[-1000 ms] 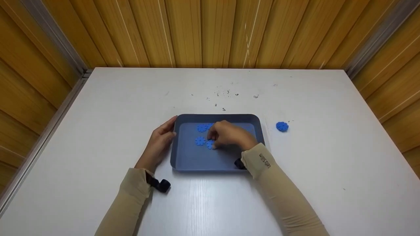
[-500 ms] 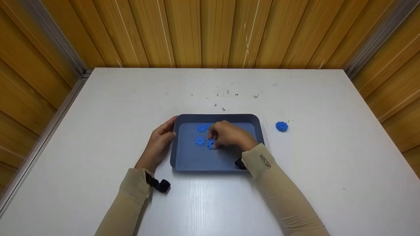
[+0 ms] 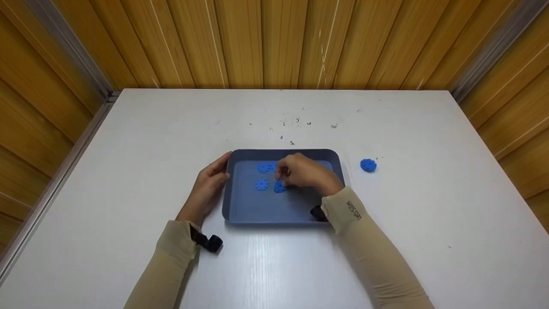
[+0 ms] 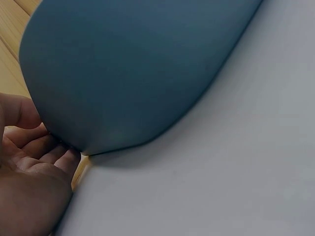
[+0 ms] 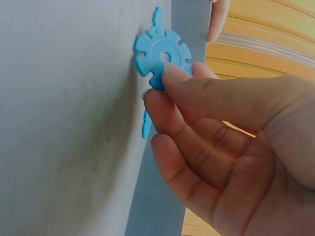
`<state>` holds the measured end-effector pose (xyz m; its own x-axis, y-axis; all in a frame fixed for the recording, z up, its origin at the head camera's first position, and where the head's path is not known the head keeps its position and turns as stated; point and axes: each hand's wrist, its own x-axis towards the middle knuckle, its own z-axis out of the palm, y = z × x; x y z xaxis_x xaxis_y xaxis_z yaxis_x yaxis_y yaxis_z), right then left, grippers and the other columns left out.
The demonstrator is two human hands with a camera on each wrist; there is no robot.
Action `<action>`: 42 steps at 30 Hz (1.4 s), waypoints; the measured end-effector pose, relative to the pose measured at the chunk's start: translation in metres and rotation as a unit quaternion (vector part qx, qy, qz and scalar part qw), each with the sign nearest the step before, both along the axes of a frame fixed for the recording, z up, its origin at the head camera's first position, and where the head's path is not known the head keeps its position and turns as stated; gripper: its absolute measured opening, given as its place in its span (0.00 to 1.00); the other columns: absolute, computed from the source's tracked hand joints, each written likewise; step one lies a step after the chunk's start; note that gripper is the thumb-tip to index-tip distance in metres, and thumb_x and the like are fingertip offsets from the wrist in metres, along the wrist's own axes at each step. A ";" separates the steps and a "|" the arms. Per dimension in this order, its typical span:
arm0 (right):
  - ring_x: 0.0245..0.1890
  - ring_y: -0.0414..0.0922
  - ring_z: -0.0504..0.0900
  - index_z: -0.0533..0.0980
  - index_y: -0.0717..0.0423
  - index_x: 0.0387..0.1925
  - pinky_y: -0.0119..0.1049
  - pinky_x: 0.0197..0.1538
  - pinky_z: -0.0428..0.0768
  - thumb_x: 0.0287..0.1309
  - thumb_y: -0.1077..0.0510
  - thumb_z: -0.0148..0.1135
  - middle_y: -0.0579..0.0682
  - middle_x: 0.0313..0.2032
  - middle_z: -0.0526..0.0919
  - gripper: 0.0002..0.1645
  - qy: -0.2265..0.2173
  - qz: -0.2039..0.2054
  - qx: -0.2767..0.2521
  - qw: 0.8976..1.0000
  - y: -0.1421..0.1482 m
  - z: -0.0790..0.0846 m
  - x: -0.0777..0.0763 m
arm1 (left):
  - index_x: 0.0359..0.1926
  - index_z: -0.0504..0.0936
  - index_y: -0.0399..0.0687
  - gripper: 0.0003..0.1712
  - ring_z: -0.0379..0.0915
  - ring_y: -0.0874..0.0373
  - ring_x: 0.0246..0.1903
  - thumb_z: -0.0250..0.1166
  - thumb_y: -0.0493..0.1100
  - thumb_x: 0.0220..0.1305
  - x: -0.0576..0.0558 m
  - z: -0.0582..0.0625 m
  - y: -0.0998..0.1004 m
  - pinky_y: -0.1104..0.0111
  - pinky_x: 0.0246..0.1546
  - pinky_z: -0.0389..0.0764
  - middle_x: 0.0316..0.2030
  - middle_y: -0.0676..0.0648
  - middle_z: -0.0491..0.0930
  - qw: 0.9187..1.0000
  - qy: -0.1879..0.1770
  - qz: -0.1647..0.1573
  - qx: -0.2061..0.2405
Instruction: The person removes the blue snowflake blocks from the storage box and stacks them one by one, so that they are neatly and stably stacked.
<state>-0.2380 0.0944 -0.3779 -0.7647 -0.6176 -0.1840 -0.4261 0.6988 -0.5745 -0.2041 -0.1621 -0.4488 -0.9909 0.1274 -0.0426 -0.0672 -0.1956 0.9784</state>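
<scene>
Inside the shallow blue-grey tray (image 3: 253,210), my right hand (image 3: 306,171) pinches a blue notched disc (image 3: 279,187) between thumb and fingertips. The right wrist view shows this notched disc (image 5: 162,51) tilted, with a round hole at its centre and slots round its rim. Another notched disc (image 3: 261,184) lies flat just to the left. Near the tray's back wall two more discs (image 3: 263,167) lie close together, one partly behind my right hand. My left hand (image 3: 208,184) rests against the tray's left side, thumb and fingers touching its outer wall (image 4: 123,73).
To the right of the tray, a blue notched piece (image 3: 368,165) lies on the white table (image 3: 420,206), perhaps several discs stacked. Small dark marks spot the tabletop behind the tray. Wood-patterned panels (image 3: 283,43) stand along the back and both sides.
My right hand has shifted slightly right and back, bringing the pinched disc away from the flat disc at its left. My left hand and the tray have stayed put.
</scene>
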 end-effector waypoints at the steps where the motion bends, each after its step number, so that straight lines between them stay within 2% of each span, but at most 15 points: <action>1: 0.32 0.42 0.76 0.81 0.59 0.32 0.30 0.34 0.75 0.49 0.72 0.64 0.51 0.33 0.84 0.09 -0.001 -0.001 -0.001 1.000 0.001 0.001 0.000 | 0.71 0.60 0.42 0.36 0.47 0.58 0.74 0.49 0.25 0.62 0.000 0.000 0.000 0.66 0.73 0.49 0.73 0.47 0.57 1.000 0.000 0.000 0.003; 5: 0.32 0.43 0.77 0.81 0.59 0.33 0.31 0.34 0.76 0.52 0.70 0.63 0.51 0.34 0.84 0.07 -0.007 -0.007 -0.003 1.000 0.005 0.005 0.001 | 0.71 0.60 0.42 0.36 0.46 0.58 0.74 0.49 0.25 0.62 0.000 0.000 0.000 0.65 0.73 0.49 0.73 0.47 0.57 1.000 0.001 -0.003 0.008; 10: 0.35 0.45 0.78 0.81 0.58 0.34 0.35 0.38 0.77 0.56 0.68 0.62 0.51 0.36 0.84 0.06 0.007 -0.005 -0.004 1.000 0.013 0.011 0.002 | 0.72 0.60 0.42 0.36 0.46 0.58 0.74 0.49 0.26 0.62 0.001 0.000 0.000 0.65 0.74 0.49 0.73 0.47 0.57 1.000 0.002 -0.005 0.010; 20: 0.37 0.46 0.81 0.82 0.58 0.35 0.39 0.43 0.81 0.55 0.67 0.64 0.52 0.36 0.85 0.05 0.020 -0.016 -0.024 0.999 0.031 0.025 0.000 | 0.72 0.60 0.42 0.36 0.46 0.58 0.74 0.48 0.25 0.62 0.001 0.000 0.000 0.65 0.74 0.49 0.73 0.47 0.57 1.000 0.000 -0.005 0.016; 34: 0.35 0.45 0.79 0.81 0.59 0.37 0.36 0.39 0.78 0.56 0.66 0.64 0.53 0.35 0.85 0.05 0.028 -0.066 -0.054 0.996 0.065 0.038 0.002 | 0.71 0.60 0.42 0.36 0.48 0.58 0.73 0.48 0.25 0.61 0.001 0.000 0.000 0.65 0.73 0.51 0.72 0.47 0.58 1.000 -0.001 -0.002 0.024; 42: 0.39 0.47 0.81 0.81 0.59 0.40 0.37 0.41 0.79 0.57 0.66 0.63 0.54 0.40 0.85 0.08 0.039 -0.104 -0.056 0.992 0.085 0.039 0.002 | 0.72 0.59 0.43 0.36 0.46 0.58 0.74 0.47 0.25 0.62 0.001 -0.001 0.000 0.64 0.74 0.49 0.73 0.47 0.56 1.000 -0.001 -0.009 0.023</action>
<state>-0.2360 0.1798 -0.3389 -0.8868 -0.4583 -0.0591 -0.3256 0.7104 -0.6239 -0.2029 -0.1618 -0.4497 -0.9884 0.1471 -0.0388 -0.0736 -0.2390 0.9682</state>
